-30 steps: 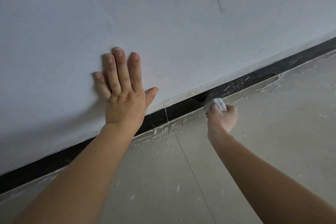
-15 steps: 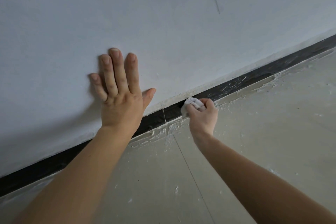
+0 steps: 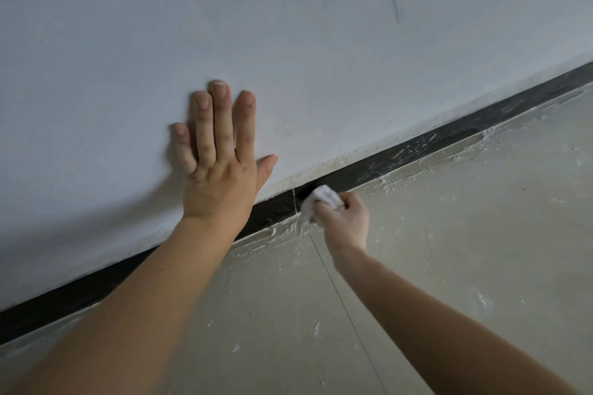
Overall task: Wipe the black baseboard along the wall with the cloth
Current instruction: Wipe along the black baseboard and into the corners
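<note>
The white cloth [image 3: 322, 200] is gripped by the curled right hand [image 3: 348, 218] and pressed against the black baseboard [image 3: 417, 151]. The left hand [image 3: 221, 170] is laid flat and open on the wall [image 3: 321, 42], up and left of the cloth, above the baseboard.

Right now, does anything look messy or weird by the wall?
Yes. White streaks smear the black baseboard right of the cloth, crusty white residue lines the floor edge below it, and a thin dark mark crosses the white wall high up.
</note>
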A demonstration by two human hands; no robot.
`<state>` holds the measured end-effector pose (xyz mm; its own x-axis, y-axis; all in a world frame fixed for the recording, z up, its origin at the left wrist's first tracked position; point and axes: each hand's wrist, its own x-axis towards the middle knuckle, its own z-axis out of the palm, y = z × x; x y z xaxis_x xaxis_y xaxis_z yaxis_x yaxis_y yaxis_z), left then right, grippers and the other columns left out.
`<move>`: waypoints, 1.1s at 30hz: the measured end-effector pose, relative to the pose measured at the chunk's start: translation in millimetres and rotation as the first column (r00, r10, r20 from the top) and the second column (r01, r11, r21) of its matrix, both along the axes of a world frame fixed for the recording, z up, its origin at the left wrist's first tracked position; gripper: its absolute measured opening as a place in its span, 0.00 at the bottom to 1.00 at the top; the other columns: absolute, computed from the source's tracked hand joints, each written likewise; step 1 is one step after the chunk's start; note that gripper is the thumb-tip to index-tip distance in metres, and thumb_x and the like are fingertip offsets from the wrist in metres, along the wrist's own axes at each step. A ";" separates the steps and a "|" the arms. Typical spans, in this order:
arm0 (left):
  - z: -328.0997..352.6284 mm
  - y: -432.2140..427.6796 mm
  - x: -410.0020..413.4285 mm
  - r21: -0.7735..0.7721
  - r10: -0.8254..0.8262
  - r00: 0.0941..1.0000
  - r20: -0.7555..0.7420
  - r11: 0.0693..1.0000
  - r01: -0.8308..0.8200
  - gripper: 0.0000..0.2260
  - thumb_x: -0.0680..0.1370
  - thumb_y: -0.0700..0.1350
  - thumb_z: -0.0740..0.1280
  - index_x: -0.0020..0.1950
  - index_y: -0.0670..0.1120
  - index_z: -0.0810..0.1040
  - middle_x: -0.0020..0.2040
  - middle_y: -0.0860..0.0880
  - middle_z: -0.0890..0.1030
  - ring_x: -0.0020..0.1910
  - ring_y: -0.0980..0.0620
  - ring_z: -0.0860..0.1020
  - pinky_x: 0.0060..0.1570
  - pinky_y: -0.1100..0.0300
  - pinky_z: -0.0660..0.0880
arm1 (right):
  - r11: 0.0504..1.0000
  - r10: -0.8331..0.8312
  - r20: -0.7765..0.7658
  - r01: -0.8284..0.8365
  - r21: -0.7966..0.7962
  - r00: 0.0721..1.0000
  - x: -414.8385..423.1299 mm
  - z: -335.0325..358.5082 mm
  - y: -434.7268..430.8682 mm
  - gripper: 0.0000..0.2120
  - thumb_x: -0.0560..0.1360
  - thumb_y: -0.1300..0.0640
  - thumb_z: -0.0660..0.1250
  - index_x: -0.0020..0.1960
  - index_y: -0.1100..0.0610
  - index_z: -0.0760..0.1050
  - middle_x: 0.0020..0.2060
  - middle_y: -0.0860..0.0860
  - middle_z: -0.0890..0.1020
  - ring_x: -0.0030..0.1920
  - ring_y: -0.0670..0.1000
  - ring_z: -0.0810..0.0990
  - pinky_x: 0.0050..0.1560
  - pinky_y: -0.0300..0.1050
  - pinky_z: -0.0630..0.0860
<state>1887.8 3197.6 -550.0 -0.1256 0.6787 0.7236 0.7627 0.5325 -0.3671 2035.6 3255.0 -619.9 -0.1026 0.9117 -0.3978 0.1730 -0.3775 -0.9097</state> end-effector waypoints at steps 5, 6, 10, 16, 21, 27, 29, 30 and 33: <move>-1.7 3.2 1.6 0.015 0.010 1.000 -0.012 1.000 -0.010 0.44 0.78 0.64 0.58 0.77 0.39 0.35 0.73 0.38 0.28 0.73 0.41 0.28 0.70 0.45 0.31 | 0.988 -0.143 -0.067 0.139 -0.061 0.987 0.3 7.3 19.5 0.09 0.69 0.70 0.68 0.46 0.62 0.76 0.34 0.49 0.79 0.32 0.43 0.75 0.30 0.30 0.73; -2.6 3.5 1.5 0.026 0.010 1.000 -0.007 1.000 -0.009 0.44 0.78 0.64 0.58 0.77 0.39 0.36 0.73 0.37 0.28 0.73 0.41 0.28 0.70 0.45 0.31 | 0.985 -0.170 -0.053 0.168 -0.045 0.984 7.5 9.1 29.0 0.09 0.69 0.71 0.67 0.46 0.61 0.76 0.34 0.50 0.78 0.33 0.43 0.75 0.29 0.30 0.73; -0.9 11.4 16.2 0.059 -0.036 0.989 0.140 0.998 0.028 0.46 0.76 0.61 0.63 0.77 0.41 0.35 0.72 0.37 0.27 0.72 0.41 0.27 0.70 0.43 0.31 | 0.982 -0.184 0.131 0.175 0.076 0.974 33.1 13.0 68.2 0.07 0.69 0.67 0.68 0.46 0.61 0.76 0.33 0.51 0.78 0.34 0.48 0.75 0.31 0.36 0.71; 16.3 56.9 56.3 0.071 -0.311 0.918 0.246 0.950 0.303 0.48 0.73 0.54 0.69 0.78 0.47 0.35 0.75 0.41 0.42 0.73 0.46 0.28 0.73 0.48 0.37 | 0.983 -0.183 0.201 0.177 0.046 0.962 49.4 11.1 66.1 0.07 0.69 0.67 0.69 0.46 0.61 0.76 0.34 0.52 0.78 0.32 0.47 0.75 0.25 0.31 0.70; 5.9 95.4 81.2 0.027 -0.330 0.916 0.227 0.943 0.333 0.47 0.74 0.54 0.68 0.78 0.45 0.35 0.76 0.43 0.31 0.73 0.46 0.30 0.73 0.48 0.37 | 0.999 0.027 0.143 -0.021 -0.043 0.989 39.2 -2.9 49.7 0.07 0.65 0.67 0.72 0.40 0.60 0.75 0.32 0.53 0.80 0.33 0.52 0.78 0.36 0.43 0.76; -10.1 113.5 79.3 0.032 -0.123 0.992 0.022 0.992 0.122 0.43 0.75 0.61 0.61 0.79 0.44 0.41 0.74 0.39 0.31 0.73 0.43 0.30 0.71 0.48 0.31 | 0.988 -0.104 -0.106 0.091 -0.126 0.989 28.1 -20.7 61.6 0.07 0.67 0.71 0.68 0.39 0.61 0.73 0.32 0.55 0.77 0.35 0.52 0.75 0.43 0.59 0.81; -11.8 115.3 78.8 0.047 -0.106 0.994 -0.009 0.993 0.106 0.43 0.75 0.61 0.61 0.79 0.44 0.41 0.76 0.38 0.33 0.74 0.43 0.31 0.71 0.48 0.32 | 0.984 -0.152 -0.090 0.143 -0.107 0.984 35.6 -21.3 71.8 0.06 0.67 0.70 0.68 0.38 0.61 0.74 0.33 0.56 0.78 0.36 0.53 0.77 0.44 0.58 0.82; -12.2 116.4 78.5 0.049 -0.095 0.995 -0.020 0.994 0.096 0.43 0.75 0.61 0.61 0.79 0.43 0.41 0.76 0.38 0.34 0.74 0.43 0.31 0.71 0.48 0.32 | 0.978 -0.186 -0.086 0.177 -0.106 0.979 40.3 -21.0 79.6 0.06 0.68 0.71 0.68 0.38 0.61 0.75 0.33 0.56 0.79 0.37 0.53 0.78 0.44 0.57 0.83; -12.9 117.0 78.6 0.032 -0.062 0.998 -0.028 0.997 0.063 0.43 0.76 0.62 0.60 0.79 0.43 0.40 0.74 0.38 0.31 0.73 0.43 0.30 0.71 0.48 0.32 | 0.972 -0.221 -0.079 0.213 -0.103 0.972 54.1 -21.7 100.4 0.07 0.69 0.70 0.68 0.40 0.60 0.76 0.35 0.56 0.80 0.38 0.53 0.80 0.44 0.53 0.84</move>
<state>1966.4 3314.7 -562.9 -0.0635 0.6602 0.7484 0.7851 0.4960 -0.3710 2089.7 3355.4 -641.6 0.0548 0.8756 -0.4799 -0.0022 -0.4805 -0.8770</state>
